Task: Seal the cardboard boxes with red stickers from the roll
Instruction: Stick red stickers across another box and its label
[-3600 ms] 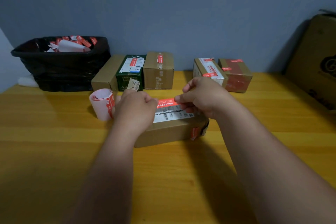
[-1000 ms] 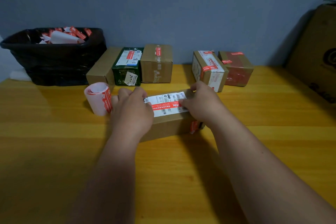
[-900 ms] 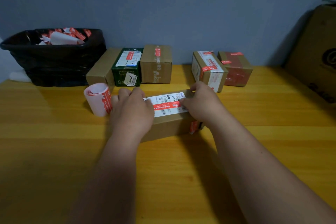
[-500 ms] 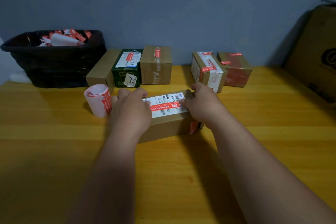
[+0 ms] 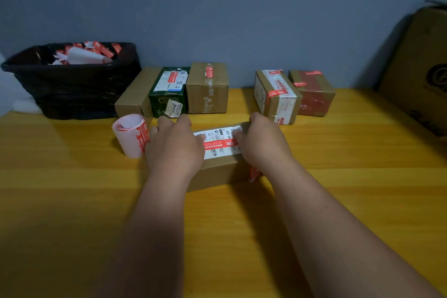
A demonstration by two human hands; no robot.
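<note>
Both hands, left (image 5: 173, 150) and right (image 5: 262, 145), press flat on the light, stiff box (image 5: 219, 169), smoothing its thin red sticker (image 5: 220, 144); seemingly gripping nothing.

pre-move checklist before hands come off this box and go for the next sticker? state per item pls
1. Red sticker lies flat across the box top: ok.
2. Sticker ends pressed down: cannot tell, the left hand and right hand cover them.
3. Box flat on the table: ok.
4. Sticker roll upright beside the left hand: ok.
5. Unsealed box left in the back row: cannot tell.
</note>
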